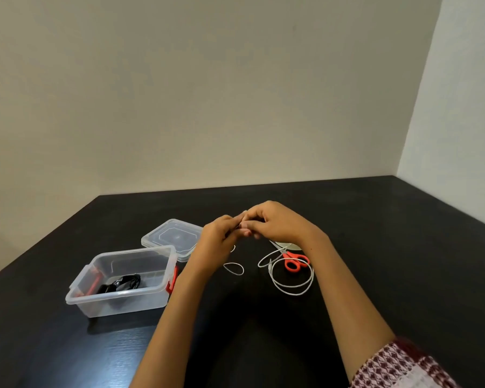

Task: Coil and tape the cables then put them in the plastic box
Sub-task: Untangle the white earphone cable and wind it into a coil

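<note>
My left hand (217,239) and my right hand (275,224) meet fingertip to fingertip above the middle of the black table (403,247). Both pinch one end of a white cable (291,285), which hangs below my left hand, then lies in loose loops on the table toward the right. A clear plastic box (118,298) with red latches stands open at the left. A coiled black cable (121,284) lies inside it. A roll of clear tape (290,245) lies just behind my right wrist, partly hidden.
The box's clear lid (171,238) lies flat behind the box. Orange-handled scissors (294,260) rest among the white loops. A beige wall borders the table at the back and a white wall at the right.
</note>
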